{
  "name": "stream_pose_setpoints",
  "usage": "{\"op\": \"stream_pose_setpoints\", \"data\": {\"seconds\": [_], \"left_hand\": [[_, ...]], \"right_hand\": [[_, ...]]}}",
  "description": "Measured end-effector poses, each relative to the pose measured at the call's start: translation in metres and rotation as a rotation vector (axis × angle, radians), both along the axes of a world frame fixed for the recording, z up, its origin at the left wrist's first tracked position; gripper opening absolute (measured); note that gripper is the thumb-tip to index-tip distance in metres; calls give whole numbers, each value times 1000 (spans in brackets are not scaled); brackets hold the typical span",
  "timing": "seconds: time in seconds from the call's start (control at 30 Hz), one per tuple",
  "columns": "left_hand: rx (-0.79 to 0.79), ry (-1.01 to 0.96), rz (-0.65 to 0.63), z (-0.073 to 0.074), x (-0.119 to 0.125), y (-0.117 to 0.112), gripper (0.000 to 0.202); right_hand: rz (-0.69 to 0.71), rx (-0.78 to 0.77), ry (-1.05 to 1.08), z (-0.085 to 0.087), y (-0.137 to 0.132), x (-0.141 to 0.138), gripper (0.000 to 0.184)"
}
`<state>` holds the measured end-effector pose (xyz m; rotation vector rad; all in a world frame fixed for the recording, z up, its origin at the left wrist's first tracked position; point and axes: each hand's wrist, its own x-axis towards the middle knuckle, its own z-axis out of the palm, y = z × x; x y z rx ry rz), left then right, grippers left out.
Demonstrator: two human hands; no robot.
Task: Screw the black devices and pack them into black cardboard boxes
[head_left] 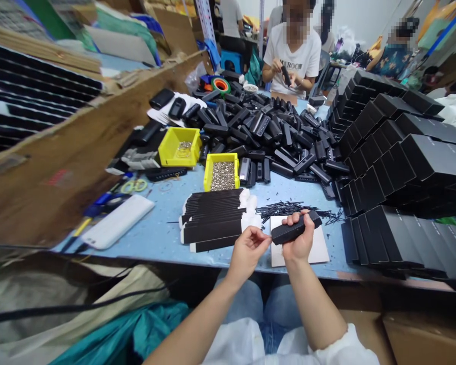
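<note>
1. Over a blue tabletop [159,243], I have the right hand [302,243] wrapped around a black case [293,230]; its grip is closed firmly on the case, thumb along one side and fingers curled over the other.
2. The case is held slightly tilted above a pale square pad [319,249], its left end lower than its right.
3. I have the left hand [249,253] at the case's lower left end, its grip pressed together at thumb and fingertips; whether something small is pinched there, I cannot make out.
4. Just beyond the pad, I see thin black sticks [285,208] strewn in a loose heap; to their left lies a row of flat black cartons [213,223] with white flaps.
5. Behind the cartons stands a yellow bin [207,175] filled with small metal parts [223,175], and near it a second yellow bin [178,160] holding fewer.
6. A broad pile of black cases [258,126] spreads across the far side, with stacked black boxes [399,152] to the right.
7. Across from me, a co-worker [292,56] in a white shirt holds a dark piece [286,76] in both hands.
</note>
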<state>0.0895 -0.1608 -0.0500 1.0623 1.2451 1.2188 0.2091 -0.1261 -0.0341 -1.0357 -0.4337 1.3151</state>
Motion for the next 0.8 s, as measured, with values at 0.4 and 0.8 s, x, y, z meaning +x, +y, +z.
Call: {"op": "stream_pose_setpoints", "data": {"seconds": [0.4, 0.8], "left_hand": [[38, -23, -50, -11, 8, -9, 28], [237, 1362, -225, -49, -144, 22, 59]], "right_hand": [[-57, -22, -60, -7, 0, -1, 68], [273, -122, -822, -91, -13, 83, 73]]}}
